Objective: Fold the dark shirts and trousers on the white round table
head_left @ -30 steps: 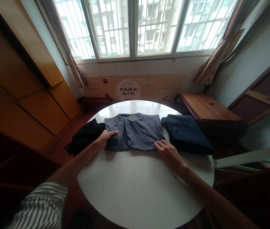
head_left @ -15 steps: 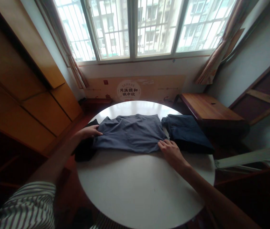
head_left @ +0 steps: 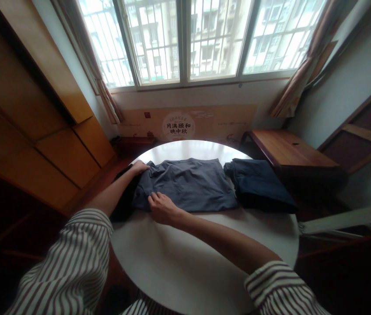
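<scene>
A grey-blue garment (head_left: pixel 192 183) lies spread in a wide folded strip across the white round table (head_left: pixel 201 258). My left hand (head_left: pixel 140 167) is at its far left corner, fingers closed on the cloth. Lower down, my right hand (head_left: pixel 163 208) reaches across to the near edge by the left end, its fingertips curled onto the fabric. Some light creases run over the left part. Dark cloth (head_left: pixel 124 205) lies under my left forearm at the table's left edge, partly hidden. Right of the grey garment sits a folded navy garment (head_left: pixel 260 183).
A wooden side table (head_left: pixel 293 146) stands beyond the round table at the right. Wooden cabinets (head_left: pixel 64 153) line the left side. A barred window (head_left: pixel 215 41) and a printed banner (head_left: pixel 201 122) are at the back. A pale beam (head_left: pixel 343 218) lies close to the right rim.
My right hand has left the garment's near right corner and moved left to its near left part. My left hand has shifted away from me to the far left corner.
</scene>
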A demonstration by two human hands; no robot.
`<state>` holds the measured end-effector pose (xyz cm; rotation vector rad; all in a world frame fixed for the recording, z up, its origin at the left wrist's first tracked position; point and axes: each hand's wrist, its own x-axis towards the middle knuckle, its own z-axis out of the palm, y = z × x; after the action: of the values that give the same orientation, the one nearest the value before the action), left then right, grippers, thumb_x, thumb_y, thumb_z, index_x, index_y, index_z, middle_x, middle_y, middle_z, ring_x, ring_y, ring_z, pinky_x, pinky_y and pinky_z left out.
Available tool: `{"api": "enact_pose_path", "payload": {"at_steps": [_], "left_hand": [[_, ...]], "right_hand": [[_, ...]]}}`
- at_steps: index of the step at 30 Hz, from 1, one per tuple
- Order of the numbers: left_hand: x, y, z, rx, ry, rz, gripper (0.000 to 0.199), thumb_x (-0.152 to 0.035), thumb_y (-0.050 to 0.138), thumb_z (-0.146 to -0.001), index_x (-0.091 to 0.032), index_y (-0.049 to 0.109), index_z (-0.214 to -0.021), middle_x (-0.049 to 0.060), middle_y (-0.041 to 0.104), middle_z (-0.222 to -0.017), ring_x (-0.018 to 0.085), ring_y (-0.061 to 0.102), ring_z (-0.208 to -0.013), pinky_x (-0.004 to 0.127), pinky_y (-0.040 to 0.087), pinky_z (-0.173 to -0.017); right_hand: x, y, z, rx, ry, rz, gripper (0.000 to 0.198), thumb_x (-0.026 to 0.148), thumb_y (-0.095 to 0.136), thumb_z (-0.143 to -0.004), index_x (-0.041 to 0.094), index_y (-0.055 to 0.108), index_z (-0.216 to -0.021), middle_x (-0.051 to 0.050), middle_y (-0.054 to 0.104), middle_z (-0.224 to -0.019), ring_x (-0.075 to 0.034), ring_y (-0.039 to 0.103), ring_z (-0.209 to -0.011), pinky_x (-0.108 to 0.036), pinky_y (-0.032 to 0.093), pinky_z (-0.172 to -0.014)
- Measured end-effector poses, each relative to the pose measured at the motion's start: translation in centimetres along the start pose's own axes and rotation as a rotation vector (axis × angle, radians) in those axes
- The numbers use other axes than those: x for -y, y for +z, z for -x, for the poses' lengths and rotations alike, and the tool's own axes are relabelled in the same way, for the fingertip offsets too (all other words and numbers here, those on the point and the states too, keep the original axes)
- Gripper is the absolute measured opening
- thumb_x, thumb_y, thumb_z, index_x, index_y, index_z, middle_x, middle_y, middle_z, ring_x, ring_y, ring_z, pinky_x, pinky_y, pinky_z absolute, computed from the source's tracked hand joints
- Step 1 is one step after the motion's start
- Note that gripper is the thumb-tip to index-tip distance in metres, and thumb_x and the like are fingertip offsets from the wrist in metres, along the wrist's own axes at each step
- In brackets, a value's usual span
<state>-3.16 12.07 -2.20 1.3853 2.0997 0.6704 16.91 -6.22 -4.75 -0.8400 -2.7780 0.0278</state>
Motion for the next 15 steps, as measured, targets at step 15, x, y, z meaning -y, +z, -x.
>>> {"api": "enact_pose_path", "payload": {"at_steps": [15], "left_hand": [[-1.4, -0.8, 1.1, -0.134, 0.149, 0.312, 0.065, -0.005, 0.065, -0.061, -0.012, 0.058, -0.125, 0.014, 0.065, -0.114, 0.024, 0.063, -0.104, 0.028, 0.052, -0.083]], "right_hand": [[-1.2, 0.3, 0.9, -0.334, 0.242, -0.663, 0.034, 0.020, 0.028, -0.098, 0.015, 0.051, -0.123, -0.015, 0.063, -0.122, -0.024, 0.057, -0.115, -0.041, 0.045, -0.098]]}}
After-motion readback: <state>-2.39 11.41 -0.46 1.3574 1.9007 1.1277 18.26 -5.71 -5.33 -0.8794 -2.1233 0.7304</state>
